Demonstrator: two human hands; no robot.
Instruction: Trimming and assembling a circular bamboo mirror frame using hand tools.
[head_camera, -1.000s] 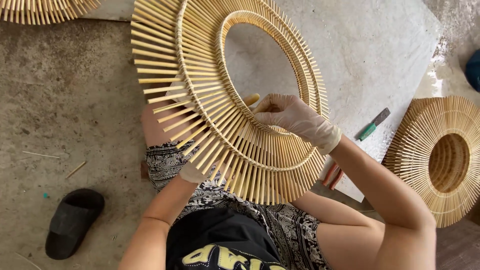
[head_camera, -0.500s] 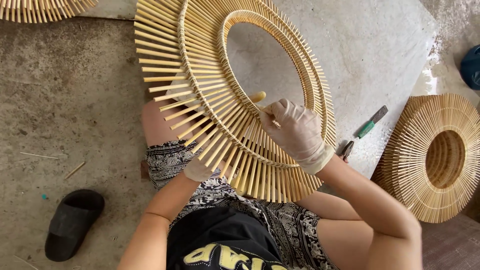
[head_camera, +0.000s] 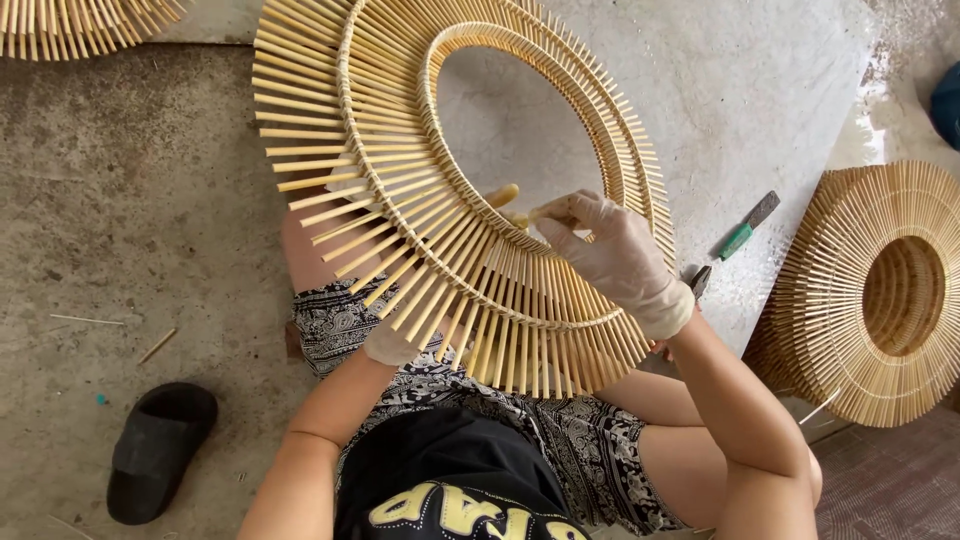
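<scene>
Since a moment ago the gloved right hand (head_camera: 610, 255) has slid left along the round slatted bamboo frame (head_camera: 450, 190) on the person's lap, fingertips pinching a slat, while the left hand (head_camera: 392, 343), mostly hidden beneath, props it.

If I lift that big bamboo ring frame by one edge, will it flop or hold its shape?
The bamboo ring frame probably holds its shape: it rests tilted on the lap without sagging. It likely feels light for its size, being thin slats around an open centre. The slat tips look snappable, so the gloved right hand at the inner hoop seems safer.
</scene>
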